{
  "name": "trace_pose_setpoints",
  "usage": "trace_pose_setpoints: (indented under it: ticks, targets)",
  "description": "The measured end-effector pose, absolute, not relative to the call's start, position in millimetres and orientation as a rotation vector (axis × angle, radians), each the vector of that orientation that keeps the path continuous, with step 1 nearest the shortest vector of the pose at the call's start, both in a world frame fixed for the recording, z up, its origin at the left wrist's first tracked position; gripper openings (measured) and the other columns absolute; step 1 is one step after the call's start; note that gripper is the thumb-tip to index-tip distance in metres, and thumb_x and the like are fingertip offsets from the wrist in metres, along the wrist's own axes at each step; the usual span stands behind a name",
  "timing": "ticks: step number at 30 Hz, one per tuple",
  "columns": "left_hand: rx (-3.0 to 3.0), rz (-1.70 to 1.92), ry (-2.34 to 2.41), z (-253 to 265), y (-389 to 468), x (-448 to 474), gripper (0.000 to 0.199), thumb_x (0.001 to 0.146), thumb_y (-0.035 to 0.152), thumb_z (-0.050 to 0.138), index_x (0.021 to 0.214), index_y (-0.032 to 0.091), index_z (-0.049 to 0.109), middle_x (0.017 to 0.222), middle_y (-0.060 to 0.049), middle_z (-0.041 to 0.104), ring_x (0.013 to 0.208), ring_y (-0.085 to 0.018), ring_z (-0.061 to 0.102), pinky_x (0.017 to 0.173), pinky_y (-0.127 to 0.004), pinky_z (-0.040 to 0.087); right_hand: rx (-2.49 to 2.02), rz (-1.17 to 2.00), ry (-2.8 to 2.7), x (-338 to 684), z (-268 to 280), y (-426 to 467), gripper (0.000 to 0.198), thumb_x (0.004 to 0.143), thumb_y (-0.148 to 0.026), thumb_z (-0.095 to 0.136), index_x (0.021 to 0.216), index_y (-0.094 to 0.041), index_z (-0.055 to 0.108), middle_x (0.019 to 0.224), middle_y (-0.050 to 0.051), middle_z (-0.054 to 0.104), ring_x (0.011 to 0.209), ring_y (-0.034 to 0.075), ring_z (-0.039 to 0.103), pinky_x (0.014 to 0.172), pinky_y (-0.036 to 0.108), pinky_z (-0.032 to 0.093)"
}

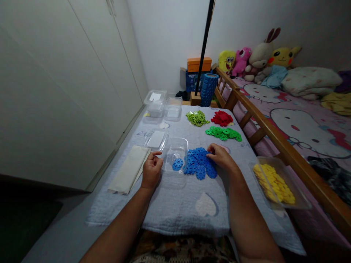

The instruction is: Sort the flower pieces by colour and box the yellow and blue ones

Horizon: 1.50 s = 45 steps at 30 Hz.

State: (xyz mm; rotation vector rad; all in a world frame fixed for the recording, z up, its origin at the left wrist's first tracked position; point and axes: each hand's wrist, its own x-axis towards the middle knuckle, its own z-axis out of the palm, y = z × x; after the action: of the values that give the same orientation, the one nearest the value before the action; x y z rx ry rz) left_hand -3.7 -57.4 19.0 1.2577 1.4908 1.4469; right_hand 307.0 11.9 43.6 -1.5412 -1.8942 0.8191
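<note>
Around the middle of the cloth-covered surface [167, 210] stands a clear box [168, 155], taken as the hub of the dial, with a notched blue disc [177, 164] lying inside toward its near side. At three o'clock, right beside that box, spreads the blue pile [199, 160] of similar pieces, many of them overlapping. The right hand [221, 156] is at this pile's outer edge, thumb and forefinger close together; whether its grip has hold of a piece I cannot make out. Between eight and nine o'clock, the left hand [152, 168] is just beside the box, fingers curled; whether that grip pinches the wall is likewise unclear. Beyond it, near nine, lies a folded beige sheet [128, 171], and at ten a white card [155, 139]. Clear containers [173, 111] stand at eleven and twelve. Lime pieces [197, 118] are heaped at one o'clock, red pieces [222, 118] between one and two, green pieces [223, 133] at two. Between three and four, well apart, a clear tub [298, 204] holds yellow pieces [274, 183].
</note>
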Motion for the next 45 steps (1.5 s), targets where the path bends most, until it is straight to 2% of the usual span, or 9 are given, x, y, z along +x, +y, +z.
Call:
trace_pose_setpoints:
  ticks: [8, 15, 18, 21, 24, 31, 33, 38, 45]
  targets:
    - [1.262, 1.441, 1.504, 18, -57, -4, 0.025, 0.084, 0.031, 0.06, 0.106, 0.018, 0.06, 0.059, 0.009, 0.034, 0.053, -0.011, 0.034, 0.054, -0.023, 0.028, -1.315, 0.875, -1.507, 291, 56, 9, 0.023, 0.07, -0.037, 0.07, 0.083, -0.021, 0.06, 0.071, -0.004, 0.055, 0.067, 0.015, 0.051, 0.063, 0.027, 0.04]
    - [1.275, 1.448, 1.504, 21, -57, -2, 0.025, 0.082, 0.029, 0.061, 0.105, 0.018, 0.06, 0.058, 0.009, 0.034, 0.053, -0.011, 0.035, 0.055, -0.023, 0.029, -1.151, 0.652, -1.751, 228, 67, -13, 0.006, 0.083, -0.028, 0.067, 0.082, -0.023, 0.063, 0.084, 0.001, 0.065, 0.089, 0.02, 0.058, 0.088, 0.035, 0.042]
    - [1.263, 1.452, 1.505, 23, -57, 0, 0.025, 0.082, 0.029, 0.061, 0.104, 0.018, 0.06, 0.057, 0.009, 0.034, 0.052, -0.011, 0.034, 0.054, -0.022, 0.028, -1.163, 0.581, -1.965, 210, 67, -19, 0.002, 0.085, -0.022, 0.068, 0.085, -0.024, 0.068, 0.088, 0.002, 0.067, 0.096, 0.021, 0.058, 0.102, 0.043, 0.036]
    - [1.256, 1.448, 1.498, 25, -58, 1, 0.025, 0.082, 0.03, 0.061, 0.104, 0.018, 0.06, 0.057, 0.01, 0.033, 0.051, -0.01, 0.033, 0.053, -0.022, 0.027, -1.204, 0.568, -2.161, 202, 68, -22, 0.008, 0.088, -0.018, 0.065, 0.088, -0.025, 0.07, 0.095, 0.003, 0.069, 0.103, 0.021, 0.058, 0.115, 0.053, 0.021]
    - [1.26, 1.448, 1.488, 25, -58, 1, 0.025, 0.084, 0.031, 0.061, 0.104, 0.017, 0.059, 0.057, 0.01, 0.033, 0.05, -0.01, 0.033, 0.053, -0.022, 0.027, -1.236, 0.523, -2.289, 201, 67, -22, 0.013, 0.091, -0.018, 0.061, 0.093, -0.026, 0.071, 0.1, 0.003, 0.07, 0.112, 0.022, 0.056, 0.117, 0.058, 0.011]
    - [1.273, 1.444, 1.505, 23, -58, 0, 0.025, 0.085, 0.031, 0.061, 0.105, 0.017, 0.06, 0.058, 0.01, 0.033, 0.052, -0.011, 0.034, 0.054, -0.023, 0.028, -1.213, 0.452, -2.387, 200, 64, -24, 0.017, 0.094, -0.02, 0.056, 0.096, -0.027, 0.072, 0.1, 0.003, 0.071, 0.116, 0.023, 0.053, 0.117, 0.061, 0.005]
    - [1.271, 1.441, 1.506, 22, -58, -1, 0.026, 0.084, 0.031, 0.061, 0.106, 0.018, 0.06, 0.058, 0.009, 0.034, 0.052, -0.011, 0.034, 0.054, -0.023, 0.028, -1.199, 0.445, -2.34, 203, 66, -22, 0.016, 0.093, -0.019, 0.057, 0.097, -0.026, 0.071, 0.102, 0.003, 0.071, 0.116, 0.023, 0.053, 0.118, 0.058, 0.008]
    - [1.259, 1.432, 1.505, 22, -58, -2, 0.028, 0.081, 0.032, 0.062, 0.105, 0.018, 0.06, 0.057, 0.009, 0.034, 0.052, -0.011, 0.035, 0.054, -0.022, 0.028, -1.349, 0.356, -2.099, 240, 69, -5, 0.017, 0.092, -0.021, 0.054, 0.097, -0.021, 0.07, 0.108, 0.007, 0.07, 0.11, 0.023, 0.055, 0.106, 0.041, 0.033]
    - [1.251, 1.431, 1.496, 24, -58, -1, 0.028, 0.082, 0.033, 0.061, 0.105, 0.018, 0.059, 0.058, 0.009, 0.034, 0.052, -0.011, 0.034, 0.054, -0.023, 0.028, -1.895, 0.262, -2.07, 306, 40, 12, 0.03, 0.08, -0.015, 0.057, 0.107, -0.018, 0.071, 0.108, 0.012, 0.065, 0.105, 0.025, 0.056, 0.095, 0.035, 0.038]
